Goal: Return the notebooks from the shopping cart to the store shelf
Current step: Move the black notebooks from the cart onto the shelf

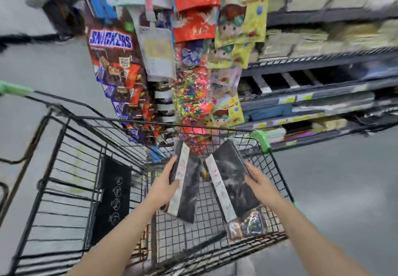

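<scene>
two black notebooks with white spine strips were held up over the cart (71,146), apart from each other: the left notebook (185,186) sat in the left hand (167,184), fingers wrapped round its left edge, and the right notebook (231,182) in the right hand (259,184), which gripped its right edge. below the right notebook, another patterned book (247,226) lay in the cart's near corner. ahead hung candy bags (114,60), with the blurred shelf (323,77) of stationery well apart to the right.
</scene>
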A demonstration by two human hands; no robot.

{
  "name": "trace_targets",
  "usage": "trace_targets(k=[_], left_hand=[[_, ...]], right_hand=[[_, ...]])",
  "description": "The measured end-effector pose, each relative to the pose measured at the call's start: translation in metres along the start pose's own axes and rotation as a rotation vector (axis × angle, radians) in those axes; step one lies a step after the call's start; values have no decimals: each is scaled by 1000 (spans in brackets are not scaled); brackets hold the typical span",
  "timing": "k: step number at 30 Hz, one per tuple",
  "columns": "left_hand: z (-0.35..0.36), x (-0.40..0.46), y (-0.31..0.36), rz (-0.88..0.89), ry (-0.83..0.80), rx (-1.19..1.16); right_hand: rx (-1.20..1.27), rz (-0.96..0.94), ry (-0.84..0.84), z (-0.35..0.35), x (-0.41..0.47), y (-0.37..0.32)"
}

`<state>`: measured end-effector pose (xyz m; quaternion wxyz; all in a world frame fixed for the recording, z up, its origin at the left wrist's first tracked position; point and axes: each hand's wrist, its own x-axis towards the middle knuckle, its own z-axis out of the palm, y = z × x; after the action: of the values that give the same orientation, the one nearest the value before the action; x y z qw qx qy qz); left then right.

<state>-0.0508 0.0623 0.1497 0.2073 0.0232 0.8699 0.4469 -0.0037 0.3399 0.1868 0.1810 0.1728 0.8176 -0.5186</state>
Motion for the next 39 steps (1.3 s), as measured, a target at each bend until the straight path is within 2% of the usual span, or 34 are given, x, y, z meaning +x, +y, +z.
trace_targets(k=[6,10,18,22,29,39], left_hand=[[31,1,69,74,0,-63],[75,9,122,127,-6,-30],[221,32,250,198,28,-105],[286,42,296,220,-12,-75],[353,70,334,244,-99,40],[376,158,342,143,-83,21]], right_hand=[[69,-70,141,-64,-22,13],[73,-98,156,-128,-36,41],[118,-119,218,-296,-61,127],[162,-67,284,-371,-69,167],[276,45,359,-441,-61,217],[364,180,349,-489,22,221]])
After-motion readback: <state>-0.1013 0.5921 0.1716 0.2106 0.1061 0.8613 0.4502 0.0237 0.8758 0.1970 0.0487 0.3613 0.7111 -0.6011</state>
